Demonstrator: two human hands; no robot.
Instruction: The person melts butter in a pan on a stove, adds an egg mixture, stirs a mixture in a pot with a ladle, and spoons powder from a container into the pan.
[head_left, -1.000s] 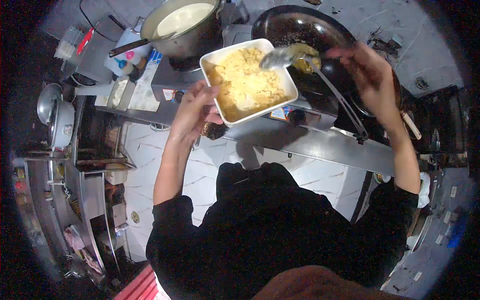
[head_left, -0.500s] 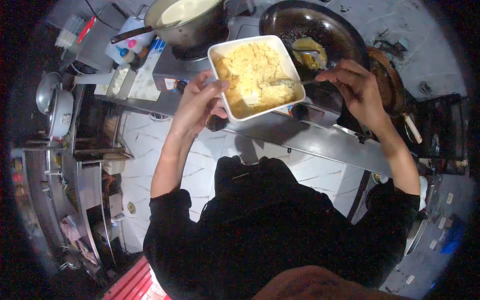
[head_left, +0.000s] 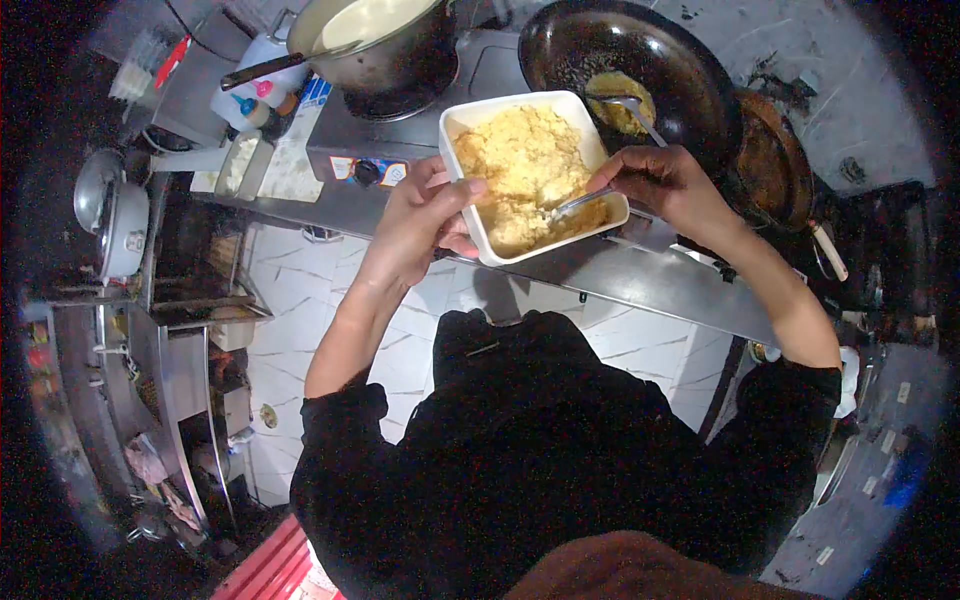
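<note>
Head view: the left hand (head_left: 420, 215) grips the bowl (head_left: 591, 145) by its left side. At the bowl's right rim, the right hand (head_left: 668, 190), nearer the spoon (head_left: 576, 204), pinches it; the spoon's length slants leftward toward the bowl's near edge, its tip in the food (head_left: 530, 150).
</note>
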